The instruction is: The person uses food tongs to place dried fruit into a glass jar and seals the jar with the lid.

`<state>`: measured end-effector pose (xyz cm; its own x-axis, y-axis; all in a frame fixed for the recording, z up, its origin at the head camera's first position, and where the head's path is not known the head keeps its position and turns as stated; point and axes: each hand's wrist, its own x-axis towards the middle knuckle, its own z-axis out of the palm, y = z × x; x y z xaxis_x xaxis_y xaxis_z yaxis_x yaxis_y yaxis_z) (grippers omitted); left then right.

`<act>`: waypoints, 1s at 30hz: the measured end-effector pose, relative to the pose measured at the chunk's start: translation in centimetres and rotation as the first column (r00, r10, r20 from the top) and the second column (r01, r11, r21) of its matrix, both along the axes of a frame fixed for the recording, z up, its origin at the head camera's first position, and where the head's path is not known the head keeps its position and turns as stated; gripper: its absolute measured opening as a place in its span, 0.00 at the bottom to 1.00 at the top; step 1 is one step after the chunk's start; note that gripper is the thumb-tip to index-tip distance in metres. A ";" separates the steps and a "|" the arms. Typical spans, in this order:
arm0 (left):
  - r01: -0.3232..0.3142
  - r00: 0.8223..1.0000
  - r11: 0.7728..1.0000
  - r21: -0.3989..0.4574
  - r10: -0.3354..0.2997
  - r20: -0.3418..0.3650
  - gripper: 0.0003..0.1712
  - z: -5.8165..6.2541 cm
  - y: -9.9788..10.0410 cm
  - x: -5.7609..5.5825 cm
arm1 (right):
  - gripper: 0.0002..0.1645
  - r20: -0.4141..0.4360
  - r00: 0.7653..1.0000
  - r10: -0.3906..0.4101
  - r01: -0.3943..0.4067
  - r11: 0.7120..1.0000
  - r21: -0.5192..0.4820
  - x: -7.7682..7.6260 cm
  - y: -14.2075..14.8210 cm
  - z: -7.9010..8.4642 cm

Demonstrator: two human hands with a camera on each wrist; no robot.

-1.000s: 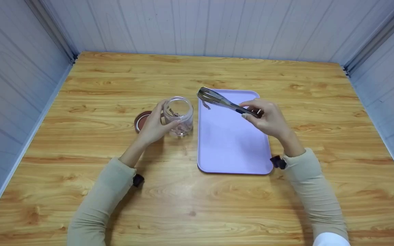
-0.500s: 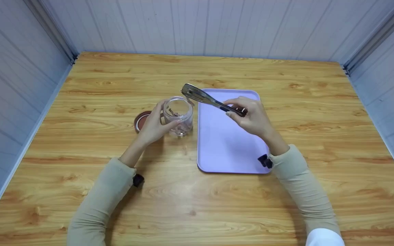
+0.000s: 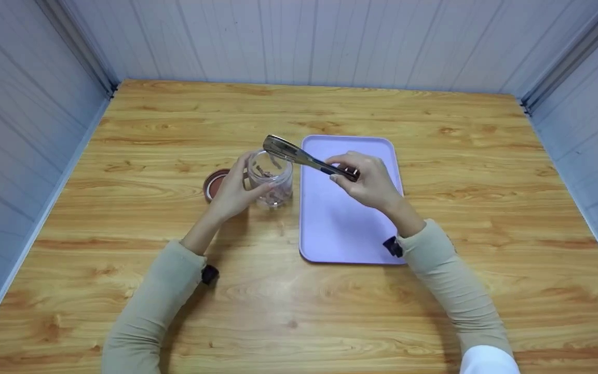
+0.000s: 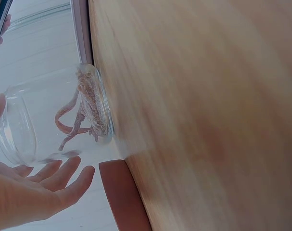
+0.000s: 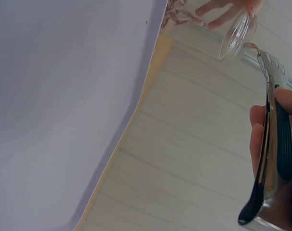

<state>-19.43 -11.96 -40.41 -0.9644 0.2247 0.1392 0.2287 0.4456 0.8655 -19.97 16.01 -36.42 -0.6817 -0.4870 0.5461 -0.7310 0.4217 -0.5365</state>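
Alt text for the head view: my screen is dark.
Right hand holds metal tongs with a brownish strip at the mouth of an open clear jar, which the left hand grips. Similar pieces lie inside; a purple tray is right of the jar, a brown lid left.

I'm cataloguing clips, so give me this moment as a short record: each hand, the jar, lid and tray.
Left hand: grips the clear jar
Right hand: holds metal tongs, tips at the jar's mouth, pinching one strip
Jar: open, brown strips inside
Lid: reddish-brown, on the table, left of the jar
Tray: purple, right of the jar
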 end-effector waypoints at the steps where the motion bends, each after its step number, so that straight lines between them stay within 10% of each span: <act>1: 0.002 1.000 1.000 0.003 -0.002 0.000 0.43 0.0 0.0 0.0 | 0.12 -0.002 1.000 0.000 0.000 1.000 0.006 0.0 0.0 0.0; 10: 0.013 0.999 0.999 0.034 -0.014 0.030 0.41 2.1 0.5 1.3 | 0.13 0.008 1.000 -0.003 0.003 1.000 0.024 0.0 0.5 -0.2; 16: -0.012 1.000 0.999 -0.034 0.012 0.003 0.43 0.1 0.0 0.1 | 0.13 -0.003 1.000 -0.015 0.015 1.000 0.005 0.0 1.2 0.2; 30: -0.022 1.000 0.999 -0.049 0.022 0.015 0.45 0.0 0.0 0.1 | 0.16 -0.030 0.994 -0.101 0.100 0.995 -0.010 0.1 4.7 1.2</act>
<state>-19.36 -11.93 -40.44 -0.9711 0.2097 0.1138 0.2054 0.4923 0.8459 -19.84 20.68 -35.17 -0.7098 -0.4121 0.5713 -0.7013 0.4894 -0.5183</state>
